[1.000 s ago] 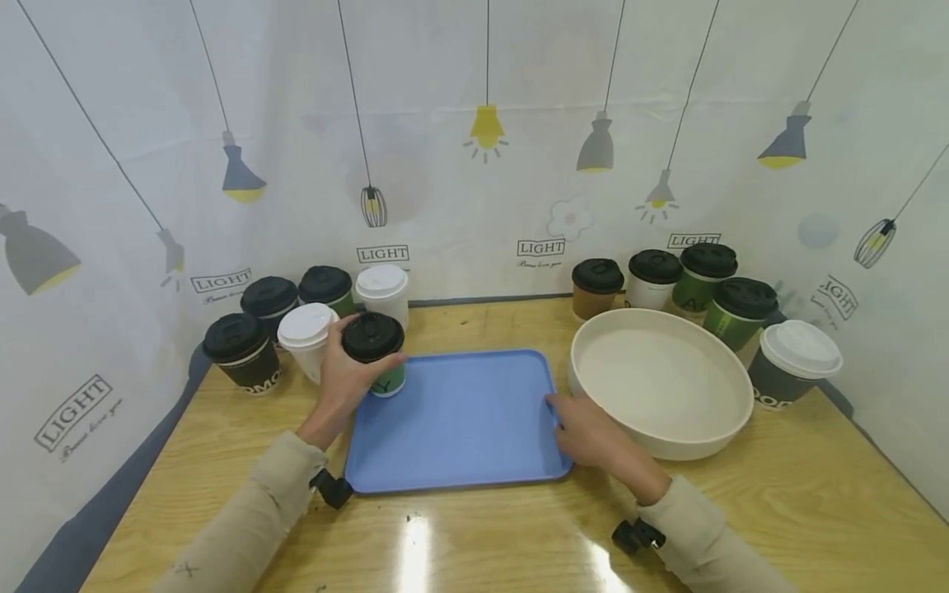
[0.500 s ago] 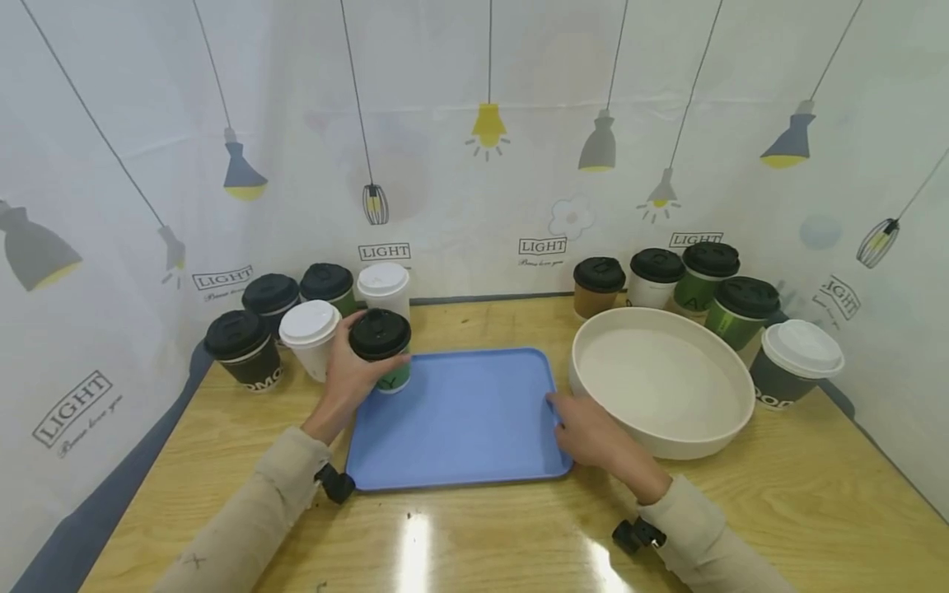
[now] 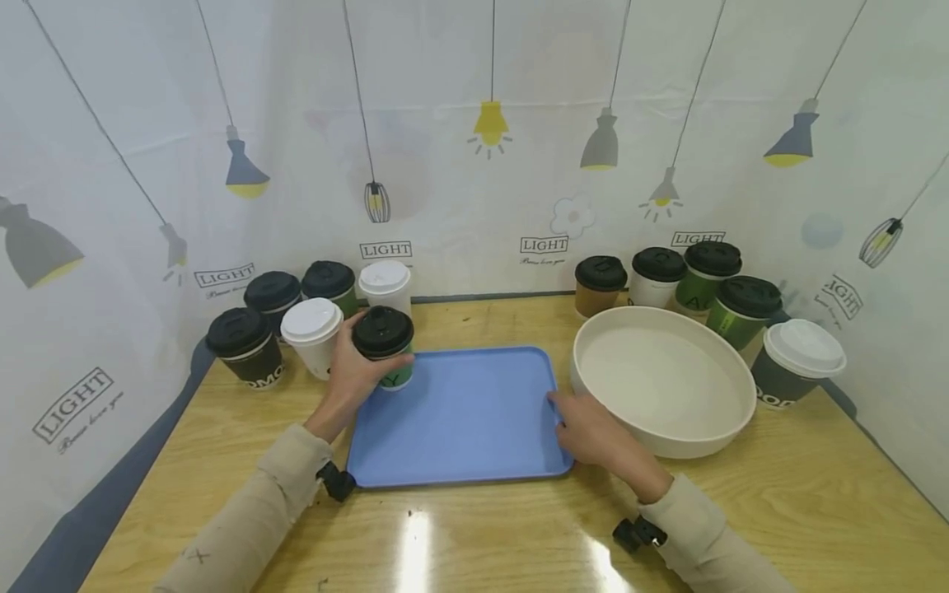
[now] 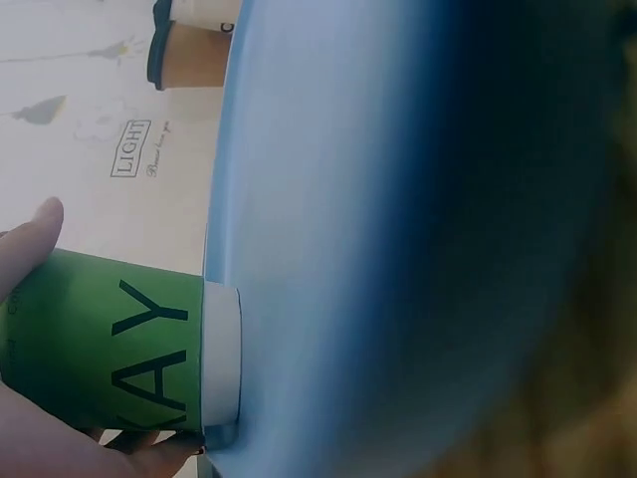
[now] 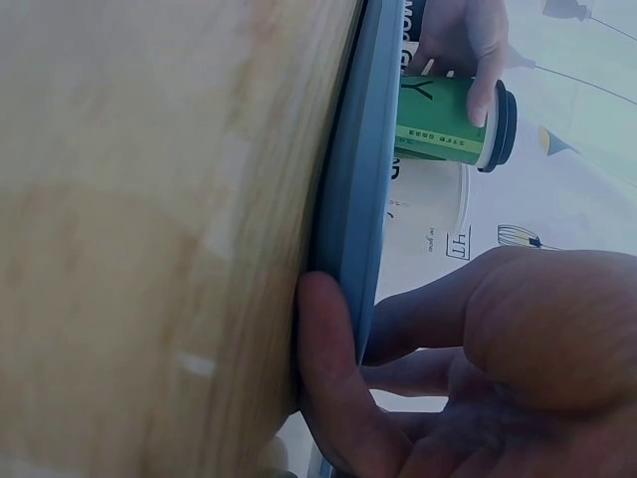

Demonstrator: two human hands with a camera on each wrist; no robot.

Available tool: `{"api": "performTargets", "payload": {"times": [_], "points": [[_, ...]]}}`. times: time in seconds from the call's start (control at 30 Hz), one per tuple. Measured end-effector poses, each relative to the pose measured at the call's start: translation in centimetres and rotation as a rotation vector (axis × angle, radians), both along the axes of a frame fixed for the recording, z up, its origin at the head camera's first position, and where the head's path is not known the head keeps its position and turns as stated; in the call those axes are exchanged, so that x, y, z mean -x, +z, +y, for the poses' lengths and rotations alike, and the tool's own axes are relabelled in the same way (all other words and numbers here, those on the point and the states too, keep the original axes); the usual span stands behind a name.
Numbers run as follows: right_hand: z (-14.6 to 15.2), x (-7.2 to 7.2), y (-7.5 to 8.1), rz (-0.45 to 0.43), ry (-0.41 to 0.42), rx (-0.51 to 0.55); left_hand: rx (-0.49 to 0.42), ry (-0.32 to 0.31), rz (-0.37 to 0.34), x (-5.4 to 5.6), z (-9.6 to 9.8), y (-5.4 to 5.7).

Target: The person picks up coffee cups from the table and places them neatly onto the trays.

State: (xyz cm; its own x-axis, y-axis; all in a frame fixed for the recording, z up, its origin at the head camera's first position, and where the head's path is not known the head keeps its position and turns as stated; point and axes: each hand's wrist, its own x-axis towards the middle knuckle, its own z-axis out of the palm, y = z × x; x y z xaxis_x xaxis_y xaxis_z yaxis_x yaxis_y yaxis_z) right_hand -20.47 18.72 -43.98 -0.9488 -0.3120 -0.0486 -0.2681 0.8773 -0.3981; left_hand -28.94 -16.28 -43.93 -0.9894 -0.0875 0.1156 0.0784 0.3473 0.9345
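Observation:
In the head view, my left hand (image 3: 347,379) holds a green paper coffee cup (image 3: 396,377) with a black lid, fingers and thumb round its side. The cup stands upright at the far left corner of a blue tray (image 3: 460,420). Seen from the left wrist, the green cup (image 4: 109,339) shows dark letters and its white base meets the tray's surface (image 4: 289,199). My right hand (image 3: 593,432) pinches the tray's right edge. The right wrist view shows the tray rim (image 5: 358,199) between thumb and fingers; the bare tabletop fills its left side.
Several lidded cups stand at the left, including a white-lidded cup (image 3: 311,329) close beside my left hand. A round cream bowl (image 3: 663,379) sits just right of the tray. More lidded cups, one brown (image 3: 600,288), stand behind and beside it. A printed curtain (image 3: 474,206) encloses the table.
My left hand has shifted the green cup slightly to the right on the tray. My right hand keeps its pinch on the tray edge. The head view has moved a little.

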Motion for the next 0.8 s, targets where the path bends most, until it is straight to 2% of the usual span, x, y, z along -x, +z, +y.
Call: {"api": "performTargets", "payload": {"times": [0.13, 0.3, 0.47, 0.53, 0.67, 0.8], "points": [[0.0, 0.1, 0.0, -0.009, -0.006, 0.009, -0.013, 0.001, -0.041, -0.3, -0.4, -0.1], [-0.1, 0.1, 0.0, -0.009, -0.005, 0.01, -0.04, -0.016, -0.084, -1.3, -1.3, -0.4], [-0.1, 0.0, 0.1, -0.004, -0.005, 0.004, -0.103, -0.081, -0.054, -2.6, -2.5, -0.4], [-0.1, 0.0, 0.2, -0.001, -0.004, 0.006, -0.112, -0.086, -0.04, -3.1, -3.0, -0.2], [0.0, 0.0, 0.3, 0.017, 0.006, 0.001, -0.068, -0.015, -0.017, -4.3, -3.8, 0.6], [-0.1, 0.0, 0.2, 0.021, 0.014, 0.002, -0.04, 0.122, 0.03, -5.4, -4.8, 1.3]]}}
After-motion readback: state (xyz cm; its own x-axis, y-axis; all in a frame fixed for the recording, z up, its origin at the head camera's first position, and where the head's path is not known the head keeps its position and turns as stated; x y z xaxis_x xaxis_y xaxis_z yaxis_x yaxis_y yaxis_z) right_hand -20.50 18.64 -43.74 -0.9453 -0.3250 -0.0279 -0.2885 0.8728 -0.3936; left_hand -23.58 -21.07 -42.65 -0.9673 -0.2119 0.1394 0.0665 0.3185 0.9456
